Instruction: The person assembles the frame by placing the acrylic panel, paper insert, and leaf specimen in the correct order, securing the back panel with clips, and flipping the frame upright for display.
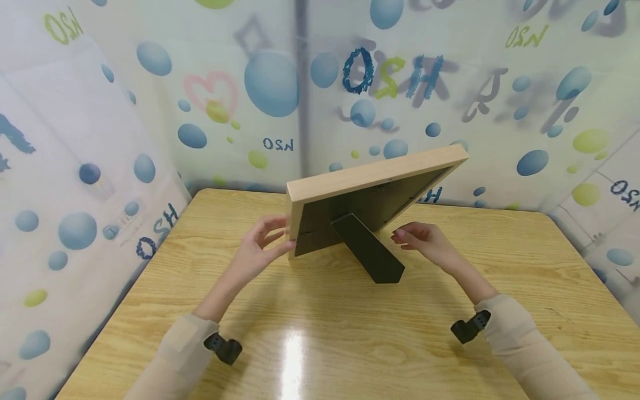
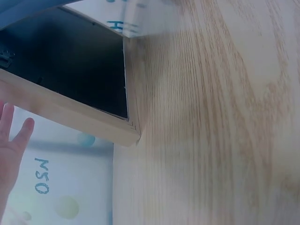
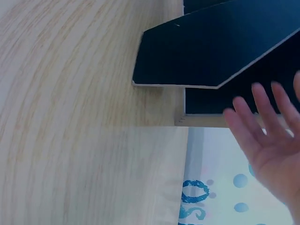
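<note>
A light wooden picture frame (image 1: 375, 173) stands tilted on the table, its dark back (image 1: 320, 225) towards me. From that back a black easel leg (image 1: 367, 250) slants down to the tabletop. At the frame's left side my left hand (image 1: 257, 244) holds the edge, thumb at the back rim and fingers along the outer side. The left wrist view shows part of the left hand (image 2: 11, 150) beside the wooden border (image 2: 75, 112); its thumb is out of sight there. My right hand (image 1: 425, 241) is near the frame's right side, with fingers spread in the right wrist view and nothing held.
The wood-grain table (image 1: 320, 333) extends around the frame on all sides. Behind it hangs a pale curtain (image 1: 325, 128) printed with bubbles and letters, and similar sheets flank the table. A small black camera (image 1: 223, 348) is strapped to each wrist.
</note>
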Available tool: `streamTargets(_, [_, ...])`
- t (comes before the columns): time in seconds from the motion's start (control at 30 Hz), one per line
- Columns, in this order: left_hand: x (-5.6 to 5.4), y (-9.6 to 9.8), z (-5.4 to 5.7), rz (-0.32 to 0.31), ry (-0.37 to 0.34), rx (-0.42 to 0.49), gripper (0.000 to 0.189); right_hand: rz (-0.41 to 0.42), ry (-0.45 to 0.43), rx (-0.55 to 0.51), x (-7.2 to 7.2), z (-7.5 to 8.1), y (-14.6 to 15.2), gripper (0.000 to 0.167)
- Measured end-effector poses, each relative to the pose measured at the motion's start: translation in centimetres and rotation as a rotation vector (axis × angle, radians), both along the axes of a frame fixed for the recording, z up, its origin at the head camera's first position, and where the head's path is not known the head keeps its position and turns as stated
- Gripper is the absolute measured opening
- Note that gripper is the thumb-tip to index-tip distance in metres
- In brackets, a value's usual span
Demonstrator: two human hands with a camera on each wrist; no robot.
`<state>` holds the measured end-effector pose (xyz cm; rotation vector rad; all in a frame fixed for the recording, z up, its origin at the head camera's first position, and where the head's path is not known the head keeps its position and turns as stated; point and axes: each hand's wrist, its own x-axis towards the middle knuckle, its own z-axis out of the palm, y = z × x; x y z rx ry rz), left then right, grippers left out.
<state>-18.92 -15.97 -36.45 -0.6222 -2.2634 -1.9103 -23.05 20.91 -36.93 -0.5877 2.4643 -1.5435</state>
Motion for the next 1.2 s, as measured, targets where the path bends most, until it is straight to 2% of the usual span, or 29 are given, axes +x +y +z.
streamTargets(0.2, [-0.1,-0.6,-0.6,0.0,-0.011,-0.028,0.043,-0.304,-0.004,-0.039,0.4,0.9,0.3,0.043])
streamTargets(0.3, [0.0,-0.8,-0.6,0.008,-0.032,-0.048,0.039,-0.369,0.018,-0.053,0.7,1.6,0.0,0.049])
streamTargets(0.37, [0.2,-0.9,-0.5,0.012,-0.047,-0.056,0.036,-0.35,0.03,-0.059,0.9,2.0,-0.5,0.054])
streamTargets(0.57, [0.2,-0.8,-0.5,0.027,-0.052,-0.076,0.033,-0.219,0.057,-0.203,0.8,2.8,-1.9,0.056])
streamTargets(0.7, [0.2,-0.7,-0.6,0.045,-0.043,-0.076,0.032,-0.181,0.032,-0.267,0.3,2.9,-2.6,0.058])
streamTargets(0.97, [0.4,-0.6,-0.7,0.06,-0.058,-0.077,0.032,-0.174,-0.005,-0.329,-0.8,3.0,-3.2,0.059])
streamTargets(1.13, [0.5,-0.7,-0.5,0.031,-0.116,-0.107,0.04,-0.192,-0.032,-0.325,-1.3,3.3,-3.6,0.058])
streamTargets(1.2, [0.5,-0.6,-0.5,0.023,-0.108,-0.12,0.043,-0.195,-0.032,-0.318,-1.4,3.3,-3.6,0.058])
